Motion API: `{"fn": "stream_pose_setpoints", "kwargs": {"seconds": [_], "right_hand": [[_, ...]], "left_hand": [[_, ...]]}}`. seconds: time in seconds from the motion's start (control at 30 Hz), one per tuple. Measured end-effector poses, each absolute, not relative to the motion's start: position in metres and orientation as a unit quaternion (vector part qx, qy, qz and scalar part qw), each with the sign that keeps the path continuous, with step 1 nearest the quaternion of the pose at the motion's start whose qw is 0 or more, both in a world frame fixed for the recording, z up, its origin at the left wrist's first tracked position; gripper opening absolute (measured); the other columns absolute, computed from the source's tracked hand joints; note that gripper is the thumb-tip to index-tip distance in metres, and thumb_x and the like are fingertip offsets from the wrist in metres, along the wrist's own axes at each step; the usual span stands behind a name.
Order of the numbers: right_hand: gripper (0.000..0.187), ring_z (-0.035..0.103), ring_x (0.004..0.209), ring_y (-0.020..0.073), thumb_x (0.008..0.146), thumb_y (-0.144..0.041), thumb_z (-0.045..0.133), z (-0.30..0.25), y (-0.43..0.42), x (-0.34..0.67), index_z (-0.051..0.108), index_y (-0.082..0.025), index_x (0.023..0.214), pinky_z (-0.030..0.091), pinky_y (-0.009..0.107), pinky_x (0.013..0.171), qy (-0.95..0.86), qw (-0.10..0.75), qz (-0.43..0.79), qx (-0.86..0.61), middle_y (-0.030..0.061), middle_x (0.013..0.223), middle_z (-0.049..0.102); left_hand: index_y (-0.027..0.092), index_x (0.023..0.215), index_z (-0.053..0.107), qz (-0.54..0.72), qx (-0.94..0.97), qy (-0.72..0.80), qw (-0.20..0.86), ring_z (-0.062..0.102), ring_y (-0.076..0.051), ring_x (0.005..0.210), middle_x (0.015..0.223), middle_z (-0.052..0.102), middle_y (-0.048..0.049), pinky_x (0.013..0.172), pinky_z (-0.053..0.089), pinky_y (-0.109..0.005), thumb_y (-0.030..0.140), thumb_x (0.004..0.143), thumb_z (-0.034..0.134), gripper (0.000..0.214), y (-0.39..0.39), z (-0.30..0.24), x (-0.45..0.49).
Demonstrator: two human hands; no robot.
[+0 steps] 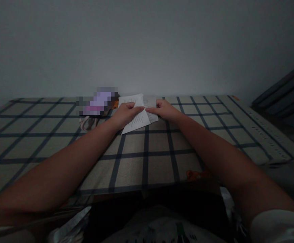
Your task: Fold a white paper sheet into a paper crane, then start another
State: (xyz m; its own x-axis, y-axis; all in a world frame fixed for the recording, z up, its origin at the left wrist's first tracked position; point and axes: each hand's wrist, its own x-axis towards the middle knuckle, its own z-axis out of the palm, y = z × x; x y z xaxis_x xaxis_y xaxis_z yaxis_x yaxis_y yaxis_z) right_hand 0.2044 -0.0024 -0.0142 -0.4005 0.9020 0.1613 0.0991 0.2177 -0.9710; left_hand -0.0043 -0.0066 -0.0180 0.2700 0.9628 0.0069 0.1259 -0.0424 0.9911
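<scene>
A sheet of white paper with lines of print is held low over the table between both hands. It appears folded or creased near its middle, and its right part looks greyer. My left hand grips the left side, thumb across the top face and fingers mostly hidden. On the right edge, my right hand pinches the paper, its thumb pointing toward the other thumb. The two thumb tips almost meet near the crease.
A checked cloth covers the table. Left of the paper stands a phone, its screen blurred out, with a pale looped cord below it. A plain wall rises behind; dark folded fabric is at the right.
</scene>
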Motion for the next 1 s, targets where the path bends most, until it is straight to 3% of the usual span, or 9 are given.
{"fn": "stream_pose_setpoints", "kwargs": {"seconds": [0.33, 0.53, 0.73, 1.0], "right_hand": [[0.024, 0.07, 0.088, 0.019, 0.077, -0.028, 0.077, -0.0099, -0.0062, 0.2047, 0.074, -0.015, 0.097, 0.057, 0.033, 0.079, -0.683, 0.393, 0.484, -0.38, 0.0089, 0.101, 0.077], [0.025, 0.064, 0.082, 0.0176, 0.08, -0.038, 0.074, -0.004, -0.0122, 0.2007, 0.072, -0.013, 0.086, 0.051, 0.029, 0.075, -0.757, 0.43, 0.304, -0.388, 0.0065, 0.088, 0.073], [0.025, 0.068, 0.085, 0.0179, 0.075, -0.031, 0.077, -0.008, -0.0069, 0.2018, 0.073, -0.013, 0.092, 0.054, 0.03, 0.077, -0.704, 0.416, 0.439, -0.372, 0.0078, 0.095, 0.076], [0.026, 0.07, 0.089, 0.0186, 0.076, -0.03, 0.078, -0.0092, -0.0054, 0.2065, 0.076, -0.015, 0.097, 0.057, 0.031, 0.079, -0.691, 0.402, 0.474, -0.369, 0.0087, 0.103, 0.077]], "left_hand": [[0.014, 0.09, 0.076, 0.387, 0.633, 0.45, 0.497, 0.068, -0.018, 0.063, 0.082, 0.076, -0.008, 0.057, 0.05, -0.027, 0.045, 0.064, 0.083, 0.041, -0.0079, -0.0144, -0.0079], [0.014, 0.086, 0.072, 0.402, 0.553, 0.435, 0.586, 0.068, -0.017, 0.062, 0.078, 0.075, -0.0066, 0.06, 0.051, -0.027, 0.036, 0.06, 0.083, 0.035, -0.0124, -0.0081, -0.0019], [0.014, 0.088, 0.073, 0.413, 0.554, 0.439, 0.574, 0.069, -0.018, 0.064, 0.08, 0.076, -0.0075, 0.062, 0.053, -0.028, 0.038, 0.061, 0.084, 0.039, -0.0094, -0.0116, -0.0035], [0.013, 0.093, 0.077, 0.387, 0.609, 0.461, 0.517, 0.07, -0.02, 0.068, 0.09, 0.078, -0.0125, 0.064, 0.054, -0.03, 0.043, 0.061, 0.087, 0.045, -0.0055, -0.0154, -0.0093]]}}
